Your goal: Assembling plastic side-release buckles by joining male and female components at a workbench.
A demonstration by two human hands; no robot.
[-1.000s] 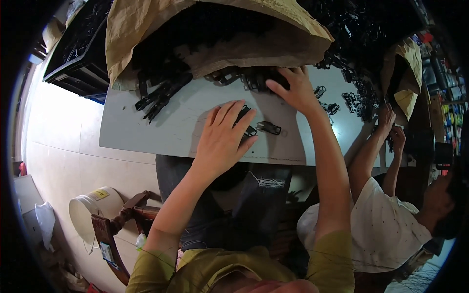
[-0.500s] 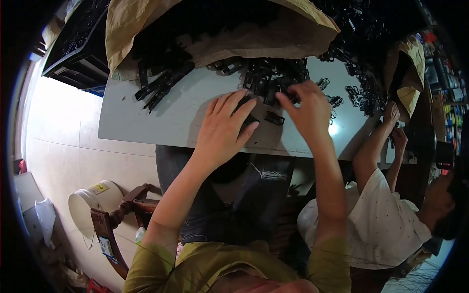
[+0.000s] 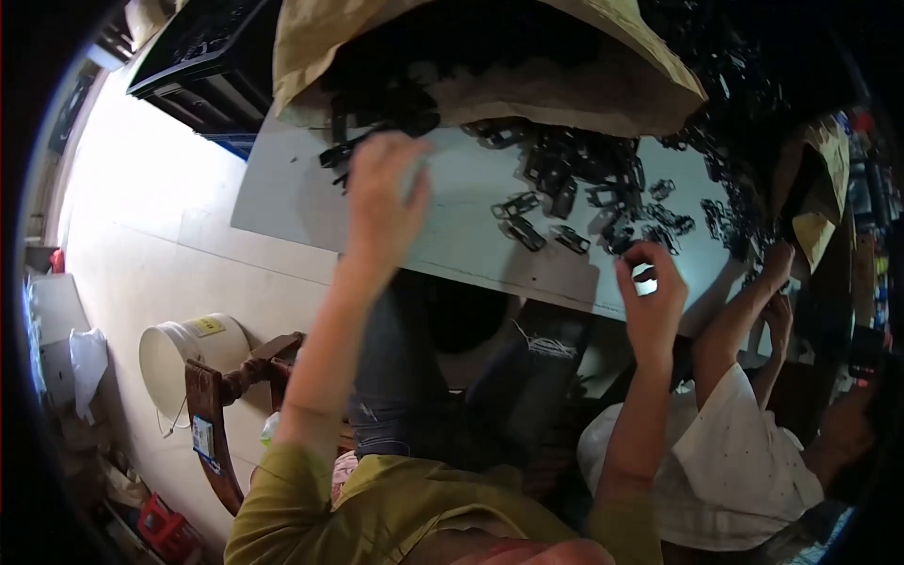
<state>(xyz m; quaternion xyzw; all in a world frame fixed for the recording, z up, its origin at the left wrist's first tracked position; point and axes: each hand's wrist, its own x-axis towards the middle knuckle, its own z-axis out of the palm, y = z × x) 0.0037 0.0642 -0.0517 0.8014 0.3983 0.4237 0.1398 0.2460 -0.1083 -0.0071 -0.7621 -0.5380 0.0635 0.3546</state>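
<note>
My left hand, smeared by motion, is over the table's left part, close to a heap of long black plastic pieces; its fingertips are too blurred to read. On the right, my right hand is closed, thumb and forefinger pinched together beside a small black clip-like part. Whether that part is between the fingertips is unclear. Several similar black parts lie between my hands, among them a loose one and another. Behind them is a denser pile of black parts.
A large open brown paper bag lies across the back of the white table. A black crate stands far left, a white bucket on the floor. At right, a co-worker's hands work near another paper bag.
My left hand has moved left from the middle of the table toward the long black pieces. The right hand has drawn nearer to me, away from the pile. The view has shifted.
</note>
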